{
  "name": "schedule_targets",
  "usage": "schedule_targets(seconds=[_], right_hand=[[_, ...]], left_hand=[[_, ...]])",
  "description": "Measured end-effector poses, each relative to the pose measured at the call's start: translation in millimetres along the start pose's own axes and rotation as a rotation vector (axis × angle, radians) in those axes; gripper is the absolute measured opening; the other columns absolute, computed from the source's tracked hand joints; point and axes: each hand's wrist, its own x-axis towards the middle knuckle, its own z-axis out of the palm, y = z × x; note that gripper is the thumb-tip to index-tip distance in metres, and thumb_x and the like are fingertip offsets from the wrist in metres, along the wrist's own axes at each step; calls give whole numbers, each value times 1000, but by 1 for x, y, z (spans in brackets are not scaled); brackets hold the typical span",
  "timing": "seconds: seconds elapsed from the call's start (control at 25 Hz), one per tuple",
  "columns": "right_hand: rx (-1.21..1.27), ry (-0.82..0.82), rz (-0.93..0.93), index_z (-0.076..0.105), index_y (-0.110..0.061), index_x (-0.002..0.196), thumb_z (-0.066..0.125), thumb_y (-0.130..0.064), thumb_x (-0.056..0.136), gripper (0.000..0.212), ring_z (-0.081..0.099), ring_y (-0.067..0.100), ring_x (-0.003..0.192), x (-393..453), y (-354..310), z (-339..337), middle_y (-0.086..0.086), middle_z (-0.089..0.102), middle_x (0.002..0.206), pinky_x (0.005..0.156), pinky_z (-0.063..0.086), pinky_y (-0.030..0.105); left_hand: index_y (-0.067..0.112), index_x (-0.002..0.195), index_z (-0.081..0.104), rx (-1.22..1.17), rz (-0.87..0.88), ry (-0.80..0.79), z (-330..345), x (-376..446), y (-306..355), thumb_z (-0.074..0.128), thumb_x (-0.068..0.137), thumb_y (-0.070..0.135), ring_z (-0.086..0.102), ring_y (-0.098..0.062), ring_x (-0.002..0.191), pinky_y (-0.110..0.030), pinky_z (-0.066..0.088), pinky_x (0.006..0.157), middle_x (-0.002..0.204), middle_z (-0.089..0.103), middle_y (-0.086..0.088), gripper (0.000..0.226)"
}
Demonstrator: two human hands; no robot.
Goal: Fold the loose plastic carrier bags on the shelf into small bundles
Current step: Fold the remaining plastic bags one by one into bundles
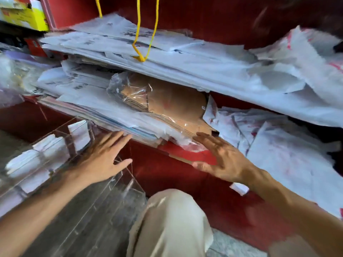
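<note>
White plastic carrier bags with red print lie loose and crumpled on the lower red shelf at the right. More white bags lie stacked flat on the shelf above. A pack of brown paper in clear wrap sits between the stacks. My left hand reaches toward the front edge of the lower stack, fingers spread and straight, holding nothing. My right hand hovers just in front of the shelf edge, fingers spread, empty. The view is blurred by motion.
A clear acrylic holder with white paper slips stands at the lower left under my left forearm. A yellow cord loop hangs over the upper stack. A yellow box sits top left. My knee is below.
</note>
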Motion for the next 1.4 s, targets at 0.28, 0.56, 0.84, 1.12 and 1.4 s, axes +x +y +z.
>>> schedule_targets(seconds=[0.28, 0.56, 0.84, 1.12, 1.4], right_hand=[[-114, 243, 480, 32, -26, 150, 47, -72, 85, 81, 33, 25, 141, -109, 98, -50, -1, 29, 158, 111, 32, 40], [-114, 187, 816, 35, -21, 148, 50, -68, 86, 79, 45, 31, 128, -188, 188, -41, 1, 36, 154, 101, 44, 43], [52, 183, 1121, 50, -13, 133, 67, -52, 82, 66, 52, 34, 118, -188, 245, -14, 12, 56, 130, 94, 47, 42], [388, 431, 1097, 59, -16, 122, 67, -7, 77, 46, 66, 20, 80, -162, 256, -11, 0, 70, 86, 63, 49, 26], [690, 521, 891, 66, -12, 112, 65, 15, 73, 48, 56, 2, 54, -160, 255, -31, -5, 63, 74, 49, 41, 13]], left_hand=[[36, 154, 13, 25, 452, -6, -14, 74, 149, 37, 91, 63, 19, -14, 147, -32, 11, 121, 161, 18, 9, 73], [35, 155, 14, 144, 642, -211, -13, 116, 265, 43, 96, 55, 13, -15, 148, -36, 8, 121, 163, 13, 6, 68], [24, 133, 54, -294, 403, -243, 28, 150, 326, 55, 93, 50, 46, -11, 127, -32, 39, 104, 138, 52, 9, 48], [26, 112, 61, -895, -24, -248, 55, 195, 358, 76, 82, 22, 64, -14, 94, -28, 51, 79, 105, 66, 2, 34], [20, 91, 70, -1009, -254, -251, 51, 219, 370, 78, 56, 22, 65, -19, 86, -37, 54, 81, 93, 66, -2, 36]])
